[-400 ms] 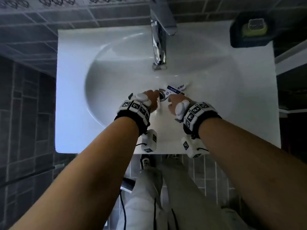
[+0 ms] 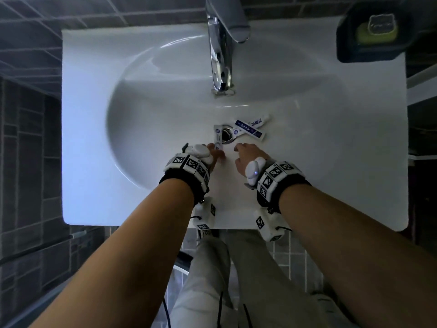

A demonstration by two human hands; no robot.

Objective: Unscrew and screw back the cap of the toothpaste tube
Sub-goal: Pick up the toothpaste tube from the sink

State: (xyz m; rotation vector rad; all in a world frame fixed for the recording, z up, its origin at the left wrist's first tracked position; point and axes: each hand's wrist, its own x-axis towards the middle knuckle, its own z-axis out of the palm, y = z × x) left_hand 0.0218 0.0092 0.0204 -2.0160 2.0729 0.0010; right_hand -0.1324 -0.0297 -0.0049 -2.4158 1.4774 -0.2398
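Head view looks straight down into a white sink (image 2: 151,197) whose flat rim leaves bare room to the left and right of the bowl. Three toothpaste tubes lie at the drain (image 2: 227,134): two crossed tubes (image 2: 249,127) just right of it, and the toothpaste tube (image 2: 218,139) at its left edge, long axis running toward the faucet (image 2: 221,55). Left hand (image 2: 212,153) grasps that tube's near end; the cap is hidden. Right hand (image 2: 247,156) hovers just beside it, fingers loosely curled, grasping nothing. A soap dish (image 2: 371,34) sits at the far right corner
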